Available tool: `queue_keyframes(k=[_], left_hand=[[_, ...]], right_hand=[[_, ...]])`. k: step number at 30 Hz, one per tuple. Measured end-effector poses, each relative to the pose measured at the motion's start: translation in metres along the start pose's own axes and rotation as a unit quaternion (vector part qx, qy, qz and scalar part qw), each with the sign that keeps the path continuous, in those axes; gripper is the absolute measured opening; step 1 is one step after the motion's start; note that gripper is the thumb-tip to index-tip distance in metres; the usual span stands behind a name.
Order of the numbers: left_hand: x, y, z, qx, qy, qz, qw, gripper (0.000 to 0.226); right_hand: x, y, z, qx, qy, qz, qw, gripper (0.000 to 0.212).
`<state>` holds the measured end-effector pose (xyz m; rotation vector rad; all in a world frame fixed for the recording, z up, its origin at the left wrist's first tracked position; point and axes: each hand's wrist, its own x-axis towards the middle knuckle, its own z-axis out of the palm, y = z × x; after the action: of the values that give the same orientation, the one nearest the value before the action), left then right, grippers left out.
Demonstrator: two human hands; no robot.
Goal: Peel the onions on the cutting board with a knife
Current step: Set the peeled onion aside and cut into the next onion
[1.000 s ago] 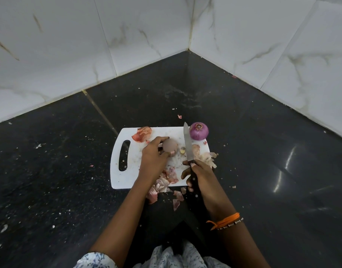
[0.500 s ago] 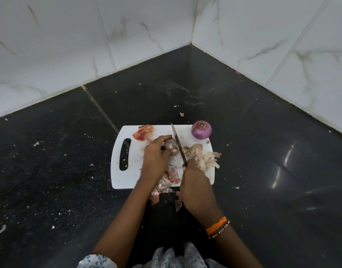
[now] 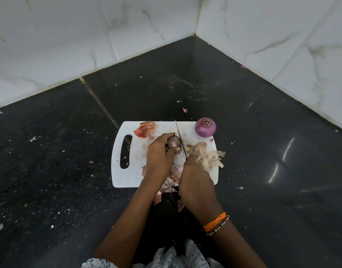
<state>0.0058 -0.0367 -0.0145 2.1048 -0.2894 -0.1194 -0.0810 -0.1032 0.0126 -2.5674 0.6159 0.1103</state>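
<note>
A white cutting board lies on the dark counter. My left hand pins a small dull-purple onion to the middle of the board. My right hand grips the knife, whose thin blade stands on edge against the right side of that onion, tip pointing away from me. A peeled, shiny purple onion sits at the board's far right corner. The knife handle is hidden inside my fist.
Loose onion skins lie in a reddish piece at the board's far left, a pale heap at its right edge, and more scraps over the near edge. White marbled walls meet in a corner behind the black counter.
My right hand moved forward and left, bringing the knife from beside the onion to against it. My left hand kept its hold on the small onion.
</note>
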Motion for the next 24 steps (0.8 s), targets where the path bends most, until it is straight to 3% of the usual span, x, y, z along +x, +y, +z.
queue_keyframes(k=[15,20,24], left_hand=[[-0.001,0.003,0.002,0.014,-0.001,-0.005,1.0,0.038],[0.001,0.003,0.004,0.016,0.007,-0.013,1.0,0.039],[-0.002,0.003,0.005,0.018,0.014,-0.012,1.0,0.037]], right_hand=[[0.026,-0.007,-0.008,0.068,-0.009,0.02,0.997,0.023],[0.005,0.003,0.007,0.042,-0.007,0.031,0.999,0.025],[0.017,0.008,0.016,0.001,-0.026,0.044,0.999,0.047]])
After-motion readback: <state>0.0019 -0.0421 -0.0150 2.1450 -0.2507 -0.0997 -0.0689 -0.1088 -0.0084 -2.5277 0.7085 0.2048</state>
